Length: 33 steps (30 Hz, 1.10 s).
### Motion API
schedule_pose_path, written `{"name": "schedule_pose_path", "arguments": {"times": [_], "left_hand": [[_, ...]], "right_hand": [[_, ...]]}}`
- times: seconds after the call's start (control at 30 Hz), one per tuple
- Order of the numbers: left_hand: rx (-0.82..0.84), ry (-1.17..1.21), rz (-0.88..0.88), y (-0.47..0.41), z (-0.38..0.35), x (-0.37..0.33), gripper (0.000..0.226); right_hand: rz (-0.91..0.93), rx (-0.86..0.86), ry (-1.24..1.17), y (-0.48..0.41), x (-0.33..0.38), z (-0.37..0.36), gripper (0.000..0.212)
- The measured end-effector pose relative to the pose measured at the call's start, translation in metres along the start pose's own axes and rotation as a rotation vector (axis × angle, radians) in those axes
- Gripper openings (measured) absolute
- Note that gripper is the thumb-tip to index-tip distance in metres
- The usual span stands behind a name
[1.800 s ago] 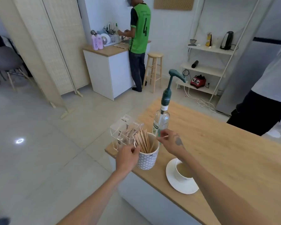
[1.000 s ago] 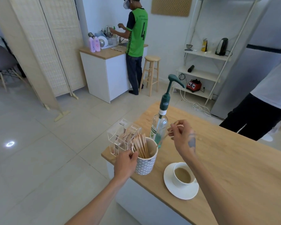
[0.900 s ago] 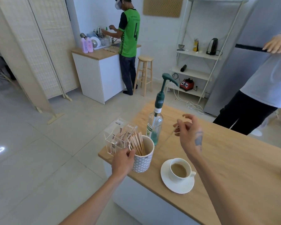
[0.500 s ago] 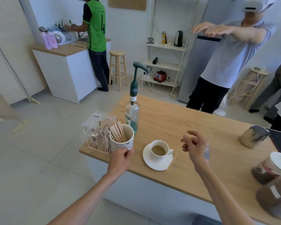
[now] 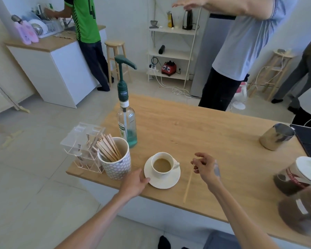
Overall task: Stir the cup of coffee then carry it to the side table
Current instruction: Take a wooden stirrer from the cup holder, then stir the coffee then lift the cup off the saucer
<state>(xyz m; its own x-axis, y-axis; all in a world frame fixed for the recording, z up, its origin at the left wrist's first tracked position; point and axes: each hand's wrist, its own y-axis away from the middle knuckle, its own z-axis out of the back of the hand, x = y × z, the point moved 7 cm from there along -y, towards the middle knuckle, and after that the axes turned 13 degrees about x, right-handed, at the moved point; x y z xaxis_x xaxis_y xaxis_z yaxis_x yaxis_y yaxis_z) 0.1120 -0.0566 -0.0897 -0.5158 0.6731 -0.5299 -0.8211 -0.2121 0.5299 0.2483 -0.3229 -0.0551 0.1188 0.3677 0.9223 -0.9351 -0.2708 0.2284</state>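
Observation:
A white cup of milky coffee (image 5: 162, 165) stands on a white saucer (image 5: 162, 184) near the front edge of the wooden table (image 5: 205, 130). My left hand (image 5: 133, 182) is at the saucer's left rim, fingertips gripping its edge. To the right of the cup, my right hand (image 5: 206, 166) hovers over the table and pinches the top of a wooden stir stick (image 5: 188, 186). The stick hangs down toward the table edge and is clear of the cup.
Left of the saucer are a patterned cup of stir sticks (image 5: 117, 167), a clear acrylic box (image 5: 82, 144) and a pump bottle (image 5: 127, 123). A steel pitcher (image 5: 276, 136) and blurred jars (image 5: 302, 177) sit at the right. A person in light blue (image 5: 241, 51) stands behind the table.
My left hand let go of the patterned cup and moved right to the saucer. My right hand drew a stick out and carried it to the cup's right. The view swung right.

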Motion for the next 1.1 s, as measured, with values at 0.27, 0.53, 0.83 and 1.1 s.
{"name": "schedule_pose_path", "arguments": {"times": [0.27, 0.53, 0.83, 1.1], "left_hand": [[-0.046, 0.001, -0.005, -0.027, -0.004, -0.011, 0.071], [-0.056, -0.042, -0.049, -0.038, -0.002, -0.013, 0.077], [0.001, -0.095, -0.131, -0.051, -0.001, -0.028, 0.066], [0.026, -0.165, -0.139, -0.058, -0.003, -0.029, 0.076]], "right_hand": [[-0.055, 0.181, 0.000, -0.050, -0.022, -0.024, 0.025], [-0.047, 0.272, 0.061, -0.076, -0.027, -0.037, 0.027], [-0.080, 0.272, 0.090, -0.092, -0.033, -0.041, 0.027], [-0.045, 0.279, 0.227, -0.090, -0.033, -0.045, 0.026]]}}
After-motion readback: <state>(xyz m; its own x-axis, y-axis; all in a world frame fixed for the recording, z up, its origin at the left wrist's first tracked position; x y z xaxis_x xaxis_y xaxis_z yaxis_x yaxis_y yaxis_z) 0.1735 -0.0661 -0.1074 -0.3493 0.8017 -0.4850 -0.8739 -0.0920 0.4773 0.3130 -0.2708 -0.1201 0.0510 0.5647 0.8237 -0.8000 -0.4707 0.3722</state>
